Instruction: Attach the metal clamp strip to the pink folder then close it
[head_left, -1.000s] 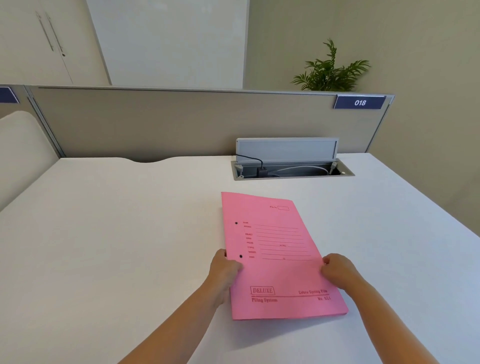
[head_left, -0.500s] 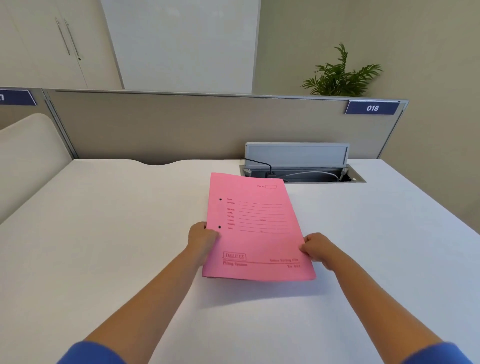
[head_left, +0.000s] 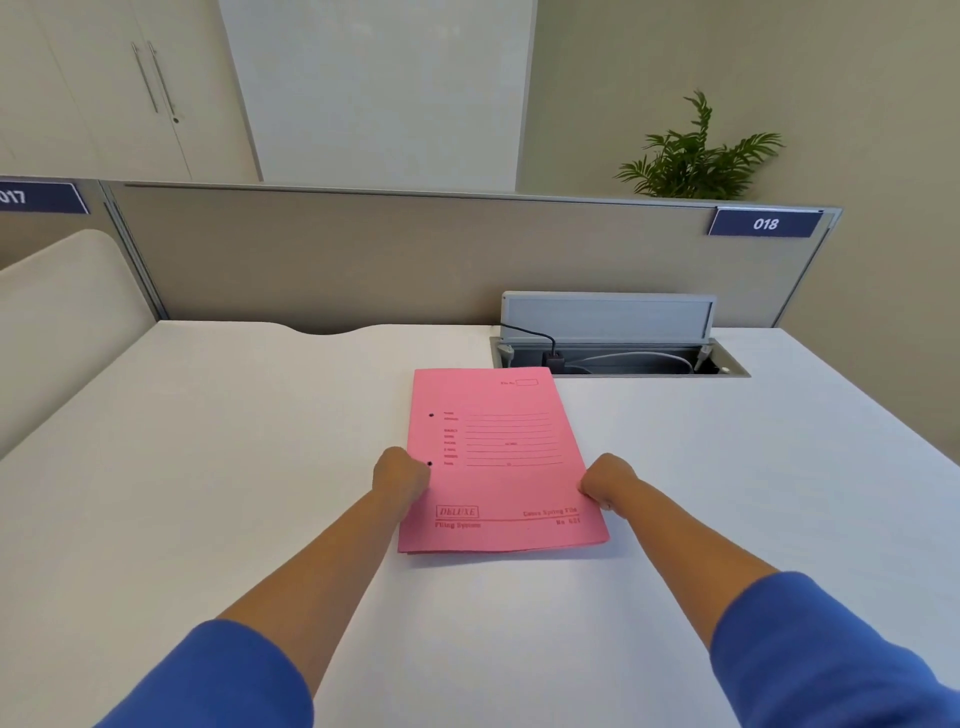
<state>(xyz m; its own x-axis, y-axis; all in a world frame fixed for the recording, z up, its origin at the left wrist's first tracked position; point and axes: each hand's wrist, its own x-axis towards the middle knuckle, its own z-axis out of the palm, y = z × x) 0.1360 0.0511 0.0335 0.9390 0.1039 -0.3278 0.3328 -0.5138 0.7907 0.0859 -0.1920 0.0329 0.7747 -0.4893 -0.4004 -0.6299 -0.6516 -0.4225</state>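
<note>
The pink folder (head_left: 501, 457) lies closed and flat on the white desk (head_left: 208, 467), printed cover up, with two small punch holes near its left edge. My left hand (head_left: 400, 475) grips the folder's left edge beside the lower hole. My right hand (head_left: 605, 480) grips its right edge at about the same height. Both arms are stretched forward, blue sleeves at the bottom of the view. No metal clamp strip shows; the folder's inside is hidden.
An open cable box (head_left: 618, 353) with a raised grey lid and a black plug sits in the desk just behind the folder. A beige partition (head_left: 363, 260) with a "018" label closes the far edge. A plant (head_left: 696, 150) stands beyond it.
The folder has slid away from me across the desk toward the cable box, with both hands keeping hold of its side edges and my arms stretching out.
</note>
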